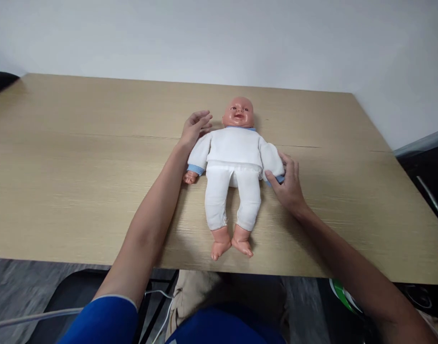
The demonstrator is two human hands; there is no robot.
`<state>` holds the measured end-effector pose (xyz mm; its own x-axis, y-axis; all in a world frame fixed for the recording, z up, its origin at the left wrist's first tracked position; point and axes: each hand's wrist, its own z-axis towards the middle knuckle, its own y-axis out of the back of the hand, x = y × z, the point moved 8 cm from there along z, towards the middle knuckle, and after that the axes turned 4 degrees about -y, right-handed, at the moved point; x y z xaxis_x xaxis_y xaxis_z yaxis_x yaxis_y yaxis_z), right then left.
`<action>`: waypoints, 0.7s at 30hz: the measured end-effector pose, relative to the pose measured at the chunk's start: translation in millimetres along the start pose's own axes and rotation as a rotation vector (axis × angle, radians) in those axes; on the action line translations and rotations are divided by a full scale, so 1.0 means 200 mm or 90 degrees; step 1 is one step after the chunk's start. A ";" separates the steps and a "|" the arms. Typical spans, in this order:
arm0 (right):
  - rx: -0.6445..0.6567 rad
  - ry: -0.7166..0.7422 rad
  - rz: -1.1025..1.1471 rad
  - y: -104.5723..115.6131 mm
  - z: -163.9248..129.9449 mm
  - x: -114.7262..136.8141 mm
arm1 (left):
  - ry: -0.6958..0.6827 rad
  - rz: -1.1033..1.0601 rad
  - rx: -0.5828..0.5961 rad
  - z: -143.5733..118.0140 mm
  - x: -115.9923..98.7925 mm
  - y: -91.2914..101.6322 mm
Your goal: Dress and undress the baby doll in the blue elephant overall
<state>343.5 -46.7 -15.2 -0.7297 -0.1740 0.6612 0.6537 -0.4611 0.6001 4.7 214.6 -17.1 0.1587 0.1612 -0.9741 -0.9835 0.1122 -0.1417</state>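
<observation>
A: Where was the doll (234,165) lying?

B: It lay on its back on the wooden table (79,157), near the front edge, head pointing away from the person and bare feet toward the edge. It wore a white top and white trousers.

A: And the hands?

B: The left hand (195,126) rested beside the doll's shoulder, on the side of its blue-cuffed sleeve, with fingers released and stretched out, grasping nothing. The right hand (287,184) was at the doll's other sleeve end; thumb and fingers touched the cuff, but I could not tell whether they really pinched it.

A: How should such a hold be done well?

B: I think the flat hand should steady the doll at the shoulder, while the other hand takes only the cloth of the sleeve, gently, so the doll does not slide toward the edge.
</observation>
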 end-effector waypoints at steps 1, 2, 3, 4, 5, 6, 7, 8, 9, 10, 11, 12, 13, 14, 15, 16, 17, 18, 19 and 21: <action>-0.013 -0.003 0.004 0.01 0.01 0.00 | -0.019 0.043 -0.027 -0.01 -0.04 0.03; -0.025 -0.006 0.008 0.02 0.01 0.00 | -0.043 0.088 -0.050 -0.03 -0.08 0.04; -0.038 -0.004 0.010 0.04 0.02 0.02 | -0.073 0.130 -0.067 -0.06 -0.14 0.04; -0.052 0.004 0.012 0.07 0.04 0.04 | -0.102 0.168 -0.078 -0.11 -0.20 0.02; -0.067 0.019 0.015 0.11 0.04 0.09 | -0.130 0.199 -0.082 -0.16 -0.27 -0.03; -0.082 0.040 0.020 0.15 0.05 0.14 | -0.155 0.224 -0.075 -0.23 -0.34 -0.09; -0.096 0.063 0.031 0.20 0.04 0.20 | -0.172 0.240 -0.060 -0.31 -0.42 -0.17; -0.110 0.087 0.047 0.26 0.02 0.27 | -0.187 0.251 -0.031 -0.41 -0.50 -0.26; -0.124 0.111 0.066 0.32 -0.02 0.34 | -0.207 0.258 0.006 -0.52 -0.59 -0.37; -0.139 0.133 0.083 0.38 -0.08 0.39 | -0.237 0.259 0.042 -0.66 -0.68 -0.48; -0.161 0.157 0.094 0.44 -0.16 0.44 | -0.285 0.250 0.070 -0.81 -0.78 -0.57; -0.189 0.184 0.089 0.50 -0.28 0.47 | -0.343 0.231 0.083 -0.97 -0.87 -0.65; -0.224 0.201 0.068 0.56 -0.41 0.48 | -0.393 0.226 0.090 -1.15 -0.93 -0.71; -0.267 0.225 0.040 0.61 -0.57 0.47 | -0.426 0.227 0.091 -1.32 -0.95 -0.75; -0.305 0.252 0.014 0.65 -0.74 0.45 | -0.452 0.223 0.088 -1.49 -0.94 -0.76; -0.346 0.291 0.001 0.68 -0.92 0.42 | -0.477 0.216 0.102 -1.65 -0.89 -0.77; -0.374 0.323 0.004 0.70 -1.11 0.38 | -0.487 0.216 0.127 -1.81 -0.80 -0.77; -0.344 0.274 0.003 0.70 -1.24 0.31 | -0.514 0.217 0.195 -1.97 -0.70 -0.77; -0.341 0.223 0.012 0.70 -1.36 0.23 | -0.556 0.210 0.311 -2.15 -0.58 -0.79; -0.286 0.055 0.031 0.67 -1.53 0.06 | -0.463 0.293 0.534 -2.42 -0.24 -0.80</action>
<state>361.4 -377.5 -64.9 -0.7267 -0.2686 0.6323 0.5504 -0.7784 0.3019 112.1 -285.1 -33.3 0.0846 0.8390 -0.5375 -0.6407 0.4589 0.6155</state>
